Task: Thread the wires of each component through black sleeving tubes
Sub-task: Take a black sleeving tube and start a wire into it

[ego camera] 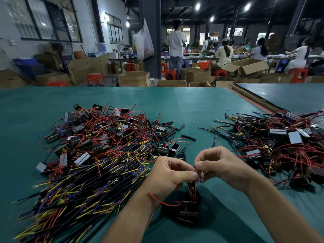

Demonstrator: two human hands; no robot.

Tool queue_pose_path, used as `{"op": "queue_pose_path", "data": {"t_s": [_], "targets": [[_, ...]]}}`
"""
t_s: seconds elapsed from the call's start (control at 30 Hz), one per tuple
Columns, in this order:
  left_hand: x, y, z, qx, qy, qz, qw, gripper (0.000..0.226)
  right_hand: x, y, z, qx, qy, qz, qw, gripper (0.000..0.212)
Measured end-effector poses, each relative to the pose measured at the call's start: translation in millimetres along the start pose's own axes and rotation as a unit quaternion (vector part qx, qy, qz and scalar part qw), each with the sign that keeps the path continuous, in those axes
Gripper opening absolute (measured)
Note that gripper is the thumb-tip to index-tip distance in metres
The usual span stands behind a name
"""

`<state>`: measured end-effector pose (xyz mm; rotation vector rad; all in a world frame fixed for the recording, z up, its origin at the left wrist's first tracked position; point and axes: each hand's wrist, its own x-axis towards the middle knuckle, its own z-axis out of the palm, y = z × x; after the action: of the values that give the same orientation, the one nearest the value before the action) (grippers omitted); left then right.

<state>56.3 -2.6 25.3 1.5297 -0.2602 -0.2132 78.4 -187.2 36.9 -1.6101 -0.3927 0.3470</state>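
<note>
My left hand (172, 174) and my right hand (216, 163) meet above the green table (201, 106), fingertips almost touching. Both pinch thin red wires (194, 187) that rise from a small black component (192, 192) hanging just below them. Another black component (188, 210) lies on the table under it, a red wire looping off to its left. Whether a sleeving tube sits between my fingers is hidden. Short black sleeving tubes (188, 137) lie loose further out on the table.
A large heap of components with red wires (105, 130) and sleeved yellow and blue leads (84, 186) fills the left. A second heap (284, 144) lies at right. Beyond the table edge stand cardboard boxes (135, 78), red stools and seated people.
</note>
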Motion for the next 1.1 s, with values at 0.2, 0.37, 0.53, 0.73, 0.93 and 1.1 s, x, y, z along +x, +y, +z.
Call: {"op": "queue_pose_path", "data": {"t_s": [0.2, 0.37, 0.53, 0.73, 0.93, 1.1], "targets": [[2.1, -0.1, -3.6, -0.034, 0.032, -0.027, 0.999, 0.020, 5.8, 2.3, 9.9, -0.038, 0.083, -0.088, 0.992, 0.019], [2.6, -1.0, -3.4, -0.050, 0.032, -0.044, 0.997, 0.020, 1.6, 0.3, 3.2, -0.127, 0.055, -0.087, 0.987, 0.016], [1.2, -0.7, -1.6, -0.026, 0.034, -0.036, 0.998, 0.012, -0.6, -2.3, -1.5, -0.217, 0.031, -0.094, 0.971, 0.011], [1.9, -1.9, 5.1, 0.068, 0.062, 0.062, 0.994, 0.003, -0.3, -2.6, -6.2, -0.276, 0.003, -0.070, 0.958, 0.019], [0.0, -3.9, 10.0, 0.071, 0.062, 0.080, 0.992, 0.004, -6.4, -8.8, -3.4, -0.160, -0.011, -0.001, 0.987, 0.016], [3.4, -1.9, 5.7, 0.026, 0.051, 0.070, 0.996, 0.022, 43.3, -15.8, 5.6, -0.087, 0.197, -0.031, 0.976, 0.018]]}}
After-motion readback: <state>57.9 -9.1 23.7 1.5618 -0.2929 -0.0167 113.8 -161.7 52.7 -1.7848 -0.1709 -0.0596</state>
